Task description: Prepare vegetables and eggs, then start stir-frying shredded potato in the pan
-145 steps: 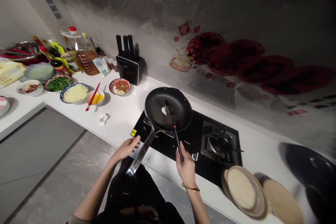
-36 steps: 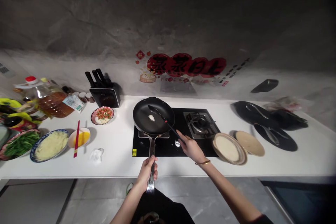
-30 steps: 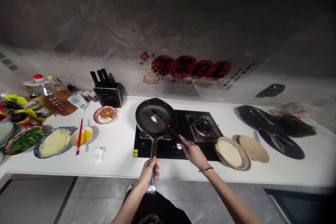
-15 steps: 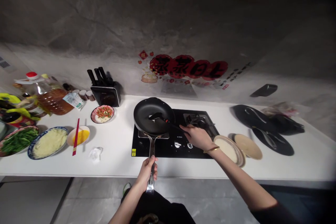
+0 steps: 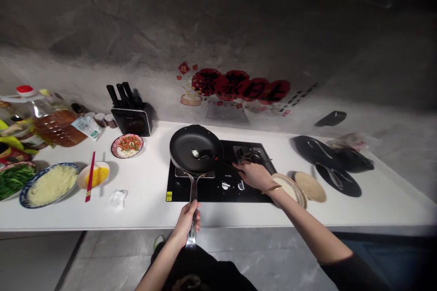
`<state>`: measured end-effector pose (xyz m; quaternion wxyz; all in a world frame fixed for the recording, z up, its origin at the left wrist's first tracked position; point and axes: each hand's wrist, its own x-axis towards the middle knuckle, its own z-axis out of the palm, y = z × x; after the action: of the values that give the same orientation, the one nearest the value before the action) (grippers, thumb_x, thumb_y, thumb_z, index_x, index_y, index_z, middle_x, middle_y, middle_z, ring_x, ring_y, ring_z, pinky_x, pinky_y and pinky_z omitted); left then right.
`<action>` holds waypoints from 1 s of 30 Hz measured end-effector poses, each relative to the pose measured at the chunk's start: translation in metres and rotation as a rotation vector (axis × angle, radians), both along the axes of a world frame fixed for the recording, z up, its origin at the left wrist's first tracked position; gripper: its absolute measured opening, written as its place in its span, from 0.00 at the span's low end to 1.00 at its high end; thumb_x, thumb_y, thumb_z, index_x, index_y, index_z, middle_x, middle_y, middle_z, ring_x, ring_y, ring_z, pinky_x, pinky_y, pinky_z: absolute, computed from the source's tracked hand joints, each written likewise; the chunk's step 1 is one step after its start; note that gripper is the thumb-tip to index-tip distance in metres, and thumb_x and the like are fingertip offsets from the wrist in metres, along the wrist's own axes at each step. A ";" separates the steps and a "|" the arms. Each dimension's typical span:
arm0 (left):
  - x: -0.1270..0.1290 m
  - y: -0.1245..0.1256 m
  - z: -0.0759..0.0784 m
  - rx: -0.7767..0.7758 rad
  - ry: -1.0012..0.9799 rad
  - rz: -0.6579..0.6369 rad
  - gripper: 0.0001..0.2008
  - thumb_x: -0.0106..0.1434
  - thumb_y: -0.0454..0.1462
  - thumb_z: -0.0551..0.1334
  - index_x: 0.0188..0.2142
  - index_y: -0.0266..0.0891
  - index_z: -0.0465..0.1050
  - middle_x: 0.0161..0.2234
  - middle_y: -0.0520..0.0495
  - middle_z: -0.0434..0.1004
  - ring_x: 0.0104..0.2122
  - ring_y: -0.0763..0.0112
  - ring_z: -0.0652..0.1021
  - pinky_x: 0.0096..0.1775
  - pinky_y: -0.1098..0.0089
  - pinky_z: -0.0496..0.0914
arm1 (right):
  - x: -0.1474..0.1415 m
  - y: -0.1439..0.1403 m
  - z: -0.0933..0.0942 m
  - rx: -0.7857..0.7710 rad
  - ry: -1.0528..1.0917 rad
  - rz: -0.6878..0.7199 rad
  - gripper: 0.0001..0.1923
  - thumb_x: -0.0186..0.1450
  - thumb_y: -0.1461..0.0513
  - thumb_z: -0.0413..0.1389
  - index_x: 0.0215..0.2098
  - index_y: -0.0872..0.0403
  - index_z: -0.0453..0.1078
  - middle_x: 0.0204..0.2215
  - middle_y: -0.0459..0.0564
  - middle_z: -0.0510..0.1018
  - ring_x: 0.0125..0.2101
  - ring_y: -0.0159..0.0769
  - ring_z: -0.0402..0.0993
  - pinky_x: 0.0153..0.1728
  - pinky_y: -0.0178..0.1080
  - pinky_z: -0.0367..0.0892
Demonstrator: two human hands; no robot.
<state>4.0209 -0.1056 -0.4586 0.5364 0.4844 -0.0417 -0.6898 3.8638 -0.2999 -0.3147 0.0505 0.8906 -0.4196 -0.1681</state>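
Observation:
A black frying pan [image 5: 186, 143] sits on the left burner of the black hob [image 5: 208, 188]. My left hand [image 5: 187, 220] grips the pan's long steel handle [image 5: 191, 200] out past the counter's front edge. My right hand [image 5: 254, 174] holds a black spatula [image 5: 209, 156] by its handle, low over the hob. The spatula's blade lies inside the pan beside a small white lump [image 5: 195, 153].
A stack of beige plates [image 5: 309, 185] sits right of the hob, with dark pans and lids [image 5: 329, 159] beyond. On the left stand a knife block [image 5: 131, 118], a bowl of chopped chilli [image 5: 127, 145], an egg bowl with red chopsticks [image 5: 93, 176], a plate of shredded food [image 5: 48, 184], greens and oil bottles.
My right hand has swung the spatula's handle from the front to the right side of the pan and lowered it. My left hand has closed on the pan handle and stays there.

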 end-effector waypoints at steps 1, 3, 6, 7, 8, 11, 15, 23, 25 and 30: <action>0.000 0.000 0.000 0.002 0.001 -0.002 0.27 0.47 0.57 0.63 0.35 0.39 0.63 0.17 0.60 0.61 0.11 0.82 0.62 0.14 0.76 0.54 | -0.003 0.002 0.001 0.010 0.002 0.006 0.23 0.63 0.63 0.47 0.55 0.46 0.65 0.45 0.52 0.75 0.37 0.40 0.75 0.33 0.38 0.67; 0.000 0.000 0.000 0.003 0.004 -0.006 0.27 0.47 0.57 0.63 0.35 0.39 0.63 0.17 0.61 0.61 0.11 0.82 0.62 0.14 0.76 0.54 | -0.007 0.005 0.002 0.032 0.004 0.018 0.23 0.63 0.64 0.46 0.55 0.46 0.65 0.44 0.51 0.76 0.37 0.39 0.76 0.33 0.38 0.67; -0.001 -0.001 0.000 -0.010 0.002 -0.001 0.27 0.48 0.57 0.63 0.35 0.39 0.63 0.18 0.60 0.61 0.11 0.82 0.62 0.14 0.76 0.54 | -0.002 0.007 0.002 0.047 -0.003 0.038 0.23 0.62 0.63 0.47 0.56 0.45 0.65 0.44 0.50 0.76 0.37 0.38 0.75 0.34 0.37 0.67; -0.001 -0.001 0.000 -0.012 -0.001 0.002 0.27 0.48 0.57 0.63 0.35 0.39 0.63 0.18 0.60 0.61 0.11 0.82 0.62 0.15 0.76 0.54 | 0.002 0.007 0.001 0.047 -0.005 0.049 0.23 0.62 0.63 0.47 0.56 0.44 0.64 0.44 0.50 0.76 0.37 0.38 0.75 0.34 0.36 0.66; -0.001 -0.001 0.000 -0.010 -0.005 0.003 0.27 0.48 0.57 0.62 0.35 0.39 0.63 0.18 0.60 0.61 0.11 0.82 0.62 0.14 0.76 0.54 | 0.008 0.006 0.000 0.044 -0.006 0.057 0.23 0.63 0.63 0.47 0.56 0.44 0.64 0.44 0.50 0.75 0.37 0.38 0.75 0.34 0.36 0.66; -0.001 0.000 -0.001 0.005 -0.018 -0.001 0.26 0.48 0.57 0.62 0.35 0.39 0.64 0.18 0.60 0.62 0.11 0.82 0.63 0.14 0.77 0.53 | 0.026 -0.002 -0.004 0.035 -0.027 0.072 0.22 0.63 0.62 0.46 0.56 0.45 0.64 0.44 0.49 0.75 0.36 0.37 0.76 0.33 0.35 0.66; 0.000 0.001 0.000 -0.001 -0.021 -0.007 0.26 0.50 0.57 0.62 0.36 0.38 0.65 0.18 0.60 0.62 0.12 0.82 0.63 0.15 0.77 0.54 | 0.042 -0.017 -0.012 0.010 -0.064 0.060 0.23 0.63 0.62 0.47 0.56 0.46 0.64 0.44 0.50 0.75 0.38 0.38 0.75 0.34 0.36 0.66; 0.001 0.000 0.008 0.025 -0.018 -0.016 0.28 0.47 0.58 0.62 0.35 0.38 0.64 0.17 0.60 0.61 0.12 0.82 0.62 0.15 0.77 0.53 | 0.054 -0.032 -0.013 -0.032 -0.024 0.059 0.23 0.63 0.62 0.47 0.56 0.47 0.63 0.43 0.52 0.75 0.37 0.39 0.75 0.34 0.36 0.66; 0.001 0.000 0.008 0.029 -0.014 -0.022 0.28 0.46 0.58 0.62 0.35 0.38 0.64 0.17 0.60 0.61 0.11 0.82 0.62 0.14 0.77 0.53 | 0.047 -0.030 -0.006 -0.021 -0.010 0.058 0.23 0.63 0.62 0.47 0.56 0.46 0.64 0.43 0.52 0.75 0.38 0.40 0.75 0.35 0.36 0.66; -0.002 -0.001 0.001 0.014 -0.006 0.002 0.28 0.46 0.58 0.63 0.35 0.39 0.64 0.17 0.61 0.61 0.11 0.82 0.62 0.14 0.77 0.54 | 0.017 -0.017 0.014 0.012 0.015 0.095 0.22 0.61 0.63 0.49 0.54 0.45 0.67 0.43 0.50 0.76 0.38 0.39 0.75 0.35 0.36 0.67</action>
<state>4.0193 -0.1069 -0.4580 0.5334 0.4904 -0.0381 -0.6881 3.8811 -0.3170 -0.3011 0.0562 0.9085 -0.3753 -0.1748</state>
